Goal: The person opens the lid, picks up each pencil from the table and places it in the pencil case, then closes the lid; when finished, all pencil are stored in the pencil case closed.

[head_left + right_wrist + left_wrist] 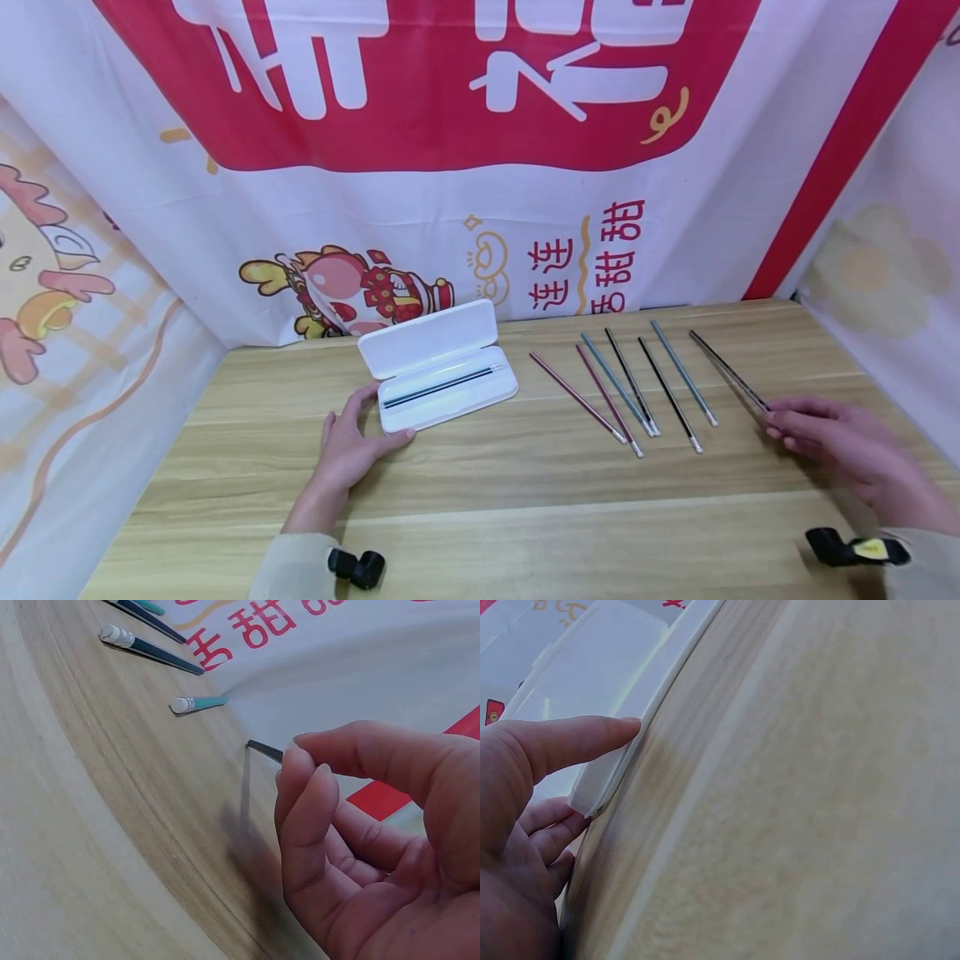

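A white pencil case [465, 405] stands with its lid [427, 339] raised, holding blue and dark pencils [438, 387] side by side. My left hand [351, 443] grips its left end, the thumb on the front edge and fingers round the back corner, as the left wrist view also shows. At the right, my right hand [832, 433] pinches a black pencil [738, 380] by its rear end between thumb and fingertips. Its far tip [264, 751] points away, close to the tabletop, over its own shadow. The pinched end is hidden by the fingers.
Between case and right hand several loose pencils lie fanned out, eraser ends toward me: a red pencil [576, 397], a black pencil [670, 394] and a blue pencil [684, 374] among them. A printed cloth [712, 250] hangs along the wooden table's [525, 542] back edge.
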`<state>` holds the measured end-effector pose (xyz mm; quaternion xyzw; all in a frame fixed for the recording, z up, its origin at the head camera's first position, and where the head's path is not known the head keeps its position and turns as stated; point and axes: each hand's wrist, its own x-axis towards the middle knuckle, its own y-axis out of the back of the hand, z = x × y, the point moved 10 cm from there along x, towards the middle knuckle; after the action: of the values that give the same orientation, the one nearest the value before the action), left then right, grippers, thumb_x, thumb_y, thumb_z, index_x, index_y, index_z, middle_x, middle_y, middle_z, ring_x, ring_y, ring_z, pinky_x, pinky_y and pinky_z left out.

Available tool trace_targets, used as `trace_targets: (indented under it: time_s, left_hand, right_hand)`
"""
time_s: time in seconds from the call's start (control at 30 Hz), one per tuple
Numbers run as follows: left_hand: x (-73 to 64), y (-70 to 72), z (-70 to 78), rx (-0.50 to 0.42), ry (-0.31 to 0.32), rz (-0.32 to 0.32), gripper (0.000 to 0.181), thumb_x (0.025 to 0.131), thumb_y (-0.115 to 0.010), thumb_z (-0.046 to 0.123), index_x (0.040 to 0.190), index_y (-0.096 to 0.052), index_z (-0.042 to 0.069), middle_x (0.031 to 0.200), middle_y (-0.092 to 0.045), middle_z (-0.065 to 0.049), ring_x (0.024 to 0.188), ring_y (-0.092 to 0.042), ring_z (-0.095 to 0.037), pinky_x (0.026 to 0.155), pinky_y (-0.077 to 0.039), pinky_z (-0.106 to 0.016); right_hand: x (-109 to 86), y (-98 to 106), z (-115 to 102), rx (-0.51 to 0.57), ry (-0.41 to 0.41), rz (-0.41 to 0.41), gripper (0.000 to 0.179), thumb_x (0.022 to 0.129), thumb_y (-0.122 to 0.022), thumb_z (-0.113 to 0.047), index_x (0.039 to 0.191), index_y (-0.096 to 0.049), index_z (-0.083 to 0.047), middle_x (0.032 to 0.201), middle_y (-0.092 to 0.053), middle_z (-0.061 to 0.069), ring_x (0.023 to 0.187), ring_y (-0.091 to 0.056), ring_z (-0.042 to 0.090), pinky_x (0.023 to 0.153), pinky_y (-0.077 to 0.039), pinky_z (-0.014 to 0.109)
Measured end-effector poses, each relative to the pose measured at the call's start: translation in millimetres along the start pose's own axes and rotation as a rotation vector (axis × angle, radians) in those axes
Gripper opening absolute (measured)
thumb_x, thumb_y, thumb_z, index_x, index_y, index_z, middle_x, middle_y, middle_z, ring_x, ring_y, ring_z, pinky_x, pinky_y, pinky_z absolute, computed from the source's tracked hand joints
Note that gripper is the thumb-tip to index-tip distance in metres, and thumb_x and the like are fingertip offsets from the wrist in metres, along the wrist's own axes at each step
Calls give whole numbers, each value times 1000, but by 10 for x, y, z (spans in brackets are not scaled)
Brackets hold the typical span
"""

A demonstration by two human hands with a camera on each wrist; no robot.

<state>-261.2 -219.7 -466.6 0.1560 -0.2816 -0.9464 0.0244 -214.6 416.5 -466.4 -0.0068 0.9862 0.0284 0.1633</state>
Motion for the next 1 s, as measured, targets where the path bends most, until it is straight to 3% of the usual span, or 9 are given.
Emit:
trace_targets:
  time_s: [0.4,0.47,0.77,1.0]
  left_hand:
    - [-4,6,5,0,-4,-3,101,86,-91,41,167,-34,29,182,-20,-9,166,20,-46,131,7,-76]
    - [-4,7,5,0,-6,-4,101,86,-91,41,167,-34,29,182,-20,-9,166,19,-46,132,7,-76]
    - [-8,7,9,1,-7,-5,100,86,-91,40,167,-34,29,182,-19,-9,166,20,-47,131,7,-76]
    - [-10,6,11,-2,-2,-6,101,85,-92,40,167,-34,29,182,-19,-9,166,20,-47,131,7,-76]
  right_hand:
    - [-40,23,-169,-54,56,78,29,108,-64,-9,98,-78,-32,94,-79,-17,85,-76,1,75,-64,18]
    - [-39,-3,-198,-27,75,77,27,105,-68,-7,99,-79,-30,95,-80,-15,86,-77,2,75,-64,18]
    - [-79,-146,-366,-110,148,95,19,102,-74,-11,106,-81,-28,99,-82,-15,89,-78,2,77,-64,17]
    - [-87,-330,-457,-119,180,51,17,103,-72,-9,111,-81,-21,101,-83,-12,91,-79,4,79,-65,19]
